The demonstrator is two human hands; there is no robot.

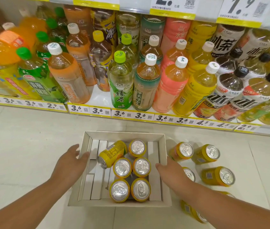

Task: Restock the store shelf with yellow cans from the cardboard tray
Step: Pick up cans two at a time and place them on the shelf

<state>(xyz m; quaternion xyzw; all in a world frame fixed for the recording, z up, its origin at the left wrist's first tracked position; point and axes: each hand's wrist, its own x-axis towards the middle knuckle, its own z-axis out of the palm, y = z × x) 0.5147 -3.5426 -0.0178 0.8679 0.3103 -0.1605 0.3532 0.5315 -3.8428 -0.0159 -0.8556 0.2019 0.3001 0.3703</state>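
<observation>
A white cardboard tray [124,135] rests on the floor in front of the shelf. Several yellow cans stand upright inside it, such as one [122,167] near the middle, and another can [112,153] lies tipped on its side. My left hand [70,160] grips the tray's left wall, thumb over the rim. On the opposite side, my right hand [172,171] holds the right wall, thumb inside. More yellow cans [183,151] stand on the floor to the tray's right, some hidden behind my right arm.
The bottom store shelf [98,98] is packed with bottled teas and juices, with a gap behind the 3.6 price tags [89,110]. White dividers [96,184] line the tray's left side. Pale floor tiles [23,146] stretch out to the left.
</observation>
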